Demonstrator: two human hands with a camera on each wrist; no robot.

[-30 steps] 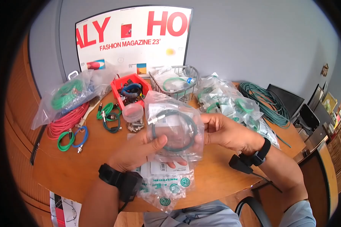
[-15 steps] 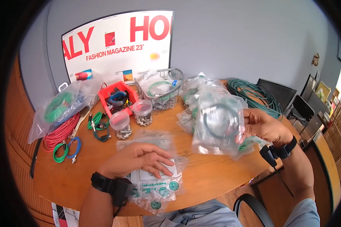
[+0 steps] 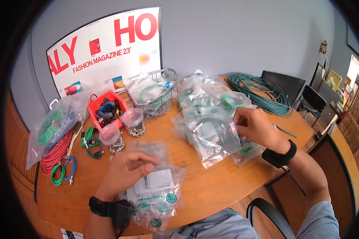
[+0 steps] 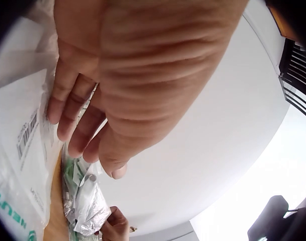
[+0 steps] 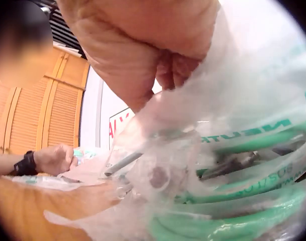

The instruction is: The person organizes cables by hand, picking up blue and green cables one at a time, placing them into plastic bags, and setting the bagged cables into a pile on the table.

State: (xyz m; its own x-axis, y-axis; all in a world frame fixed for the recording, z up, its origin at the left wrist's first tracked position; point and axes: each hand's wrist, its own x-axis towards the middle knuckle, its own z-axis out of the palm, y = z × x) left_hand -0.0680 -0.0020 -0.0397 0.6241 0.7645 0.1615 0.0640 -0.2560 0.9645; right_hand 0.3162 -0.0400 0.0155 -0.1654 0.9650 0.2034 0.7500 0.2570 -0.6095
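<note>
My right hand (image 3: 253, 127) pinches the right edge of a clear plastic bag (image 3: 217, 151) that has a coiled dark cable inside. This bag overlaps the front of a pile of bagged green cables (image 3: 229, 99) on the right of the table. In the right wrist view, green cables (image 5: 233, 223) show through printed plastic just below that hand. Over a stack of flat clear bags (image 3: 159, 201) with green NEUTRIK print, my left hand (image 3: 125, 171) hovers with relaxed fingers and holds nothing. A white barcode label (image 3: 163, 181) lies among those bags, just past the thumb.
Behind the left hand stand two clear jars of metal connectors (image 3: 133, 119), a red bin (image 3: 107, 109) of tools and a wire basket (image 3: 159, 101). Red cable (image 3: 54, 153) and small green and blue coils lie left. A large dark green coil (image 3: 263, 93) sits back right.
The right hand has carried the bagged cable from between both hands rightward and lowered it onto the bagged pile. My left hand has let go of that bag and stays above the flat bags.
</note>
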